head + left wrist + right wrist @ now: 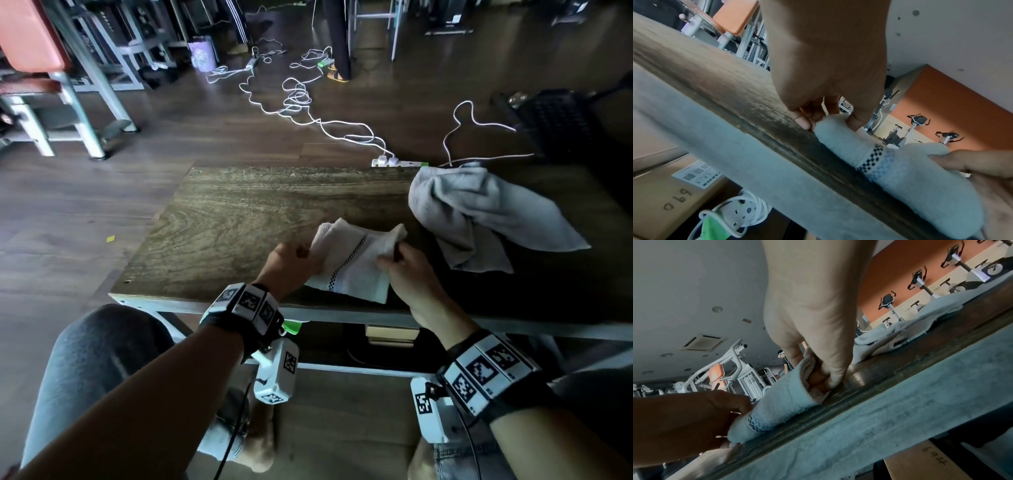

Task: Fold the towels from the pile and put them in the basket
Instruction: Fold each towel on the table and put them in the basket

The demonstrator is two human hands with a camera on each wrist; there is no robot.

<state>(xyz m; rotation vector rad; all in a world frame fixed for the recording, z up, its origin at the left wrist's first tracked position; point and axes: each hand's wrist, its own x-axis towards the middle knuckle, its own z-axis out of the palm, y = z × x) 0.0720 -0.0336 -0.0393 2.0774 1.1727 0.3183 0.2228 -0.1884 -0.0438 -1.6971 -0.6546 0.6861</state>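
The left hand (pixel 291 260) pinches the left edge of the white towel (pixel 352 270), which lies part-folded at the near edge of the wooden surface (pixel 239 219); the right hand (pixel 409 274) pinches its right corner. It looks light, soft and limp, so corners and edges are likely the best holds. Right of it lies a crumpled grey towel (pixel 479 212). Cables (pixel 298 99) trail across the gym floor beyond; no basket is in view

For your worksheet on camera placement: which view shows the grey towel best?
The head view: the grey towel lies crumpled but whole on the table's right side. The right wrist view catches only a low, partial edge of it; the left wrist view does not show it clearly.
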